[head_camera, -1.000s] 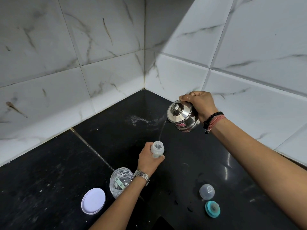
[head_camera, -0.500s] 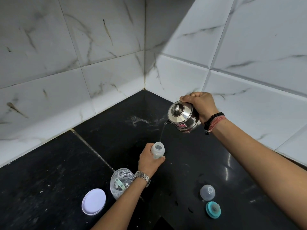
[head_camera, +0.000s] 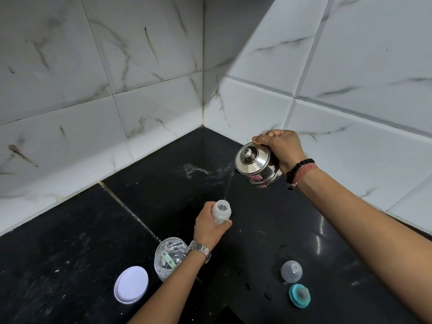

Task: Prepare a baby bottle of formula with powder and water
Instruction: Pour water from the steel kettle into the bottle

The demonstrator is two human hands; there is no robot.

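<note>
A small translucent baby bottle stands upright on the black counter, its mouth open, with my left hand wrapped around its body. Above and to the right, my right hand grips a steel kettle tilted toward the bottle. A thin stream of water runs from the kettle's spout into the bottle mouth. The open clear powder jar with a pale green scoop inside sits just left of my left wrist.
The jar's white lid lies on the counter at lower left. A clear bottle cap and a teal nipple ring lie at lower right. White marble-tiled walls meet in a corner behind. Water drops speckle the counter.
Pouring continues with both hands nearly still. The kettle has shifted very slightly and the stream keeps falling into the bottle.
</note>
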